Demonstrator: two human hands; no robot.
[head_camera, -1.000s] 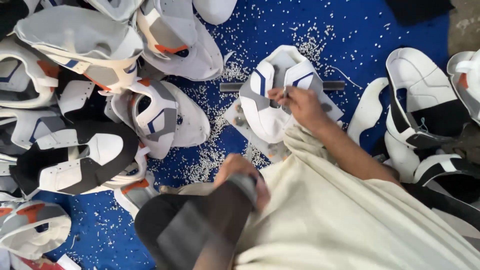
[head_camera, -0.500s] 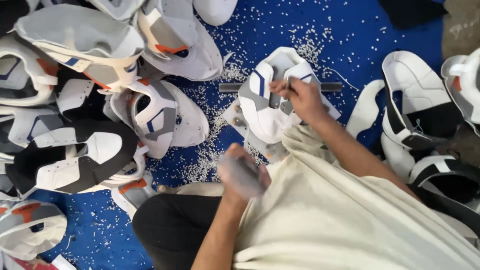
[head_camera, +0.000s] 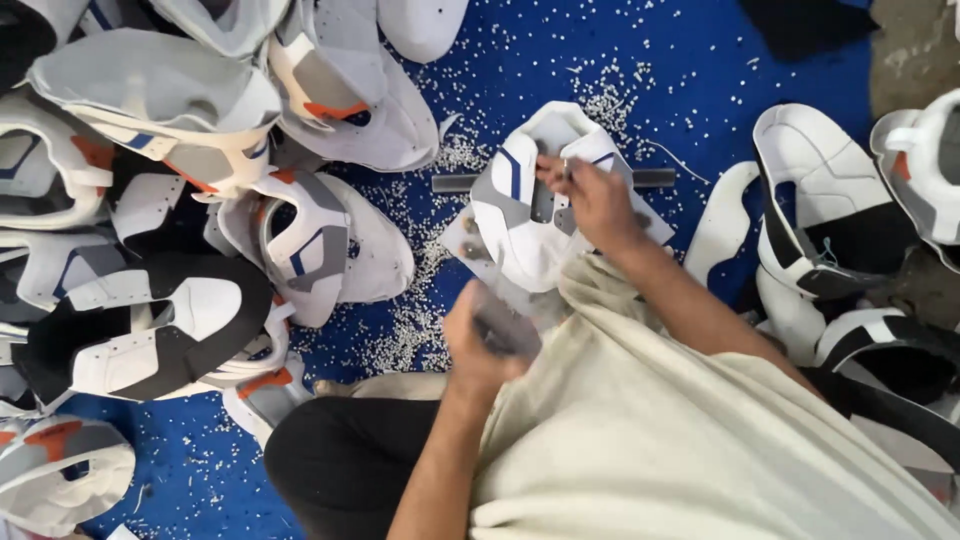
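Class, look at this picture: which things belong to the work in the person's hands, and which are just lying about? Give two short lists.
In use:
white shoe upper under the right hand
small tool in that hand's grip
blurred grey object in the left hand
dark bar under the upper

Lying about:
pile of shoe uppers
shoe uppers at right
white bits on the blue sheet

The shoe upper (head_camera: 535, 215) under the right hand (head_camera: 600, 200) is white with grey panels and a blue stripe. The floor covering (head_camera: 700, 70) is deep blue, speckled with tiny white punchings (head_camera: 420, 320). Uppers piled along its left edge (head_camera: 170, 290) are white, grey and black with orange and blue accents. The person's garment (head_camera: 690, 430) is cream.
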